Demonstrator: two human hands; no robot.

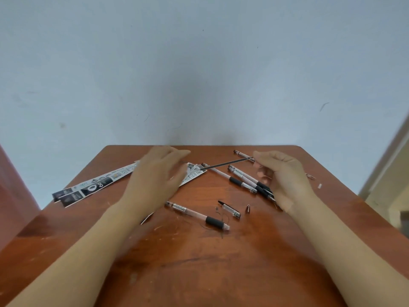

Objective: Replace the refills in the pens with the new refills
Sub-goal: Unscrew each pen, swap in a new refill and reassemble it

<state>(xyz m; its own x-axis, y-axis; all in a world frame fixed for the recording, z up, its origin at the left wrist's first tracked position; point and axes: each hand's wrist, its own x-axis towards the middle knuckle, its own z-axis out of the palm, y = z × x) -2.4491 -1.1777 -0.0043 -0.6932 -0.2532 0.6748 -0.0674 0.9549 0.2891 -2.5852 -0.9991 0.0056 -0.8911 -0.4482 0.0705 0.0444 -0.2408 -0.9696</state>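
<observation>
The right hand (285, 178) pinches a dark refill (225, 163) near the worktop's (199, 262) far edge. The left hand (155, 173), blurred, is loosely spread over the packs (88, 189), holding nothing. A barrel (197, 214), cap (229, 209) and tip (247, 208) lie mid-worktop; the other pens (243, 178) lie by the right hand.

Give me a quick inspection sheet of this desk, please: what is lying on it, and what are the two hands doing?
Surface: brown wooden table, scratched and ink-marked.
Job's things: a dark refill held off the table; several pens lying together at the right; a pen barrel, a cap and a metal tip lying apart near the middle.
Clutter: printed packets at the left; a small white scrap at the right.
Hands: right hand pinches the refill; left hand, blurred, fingers straight, above the packets.
Cables: nothing seen.
Surroundings: plain pale wall behind the table.
</observation>
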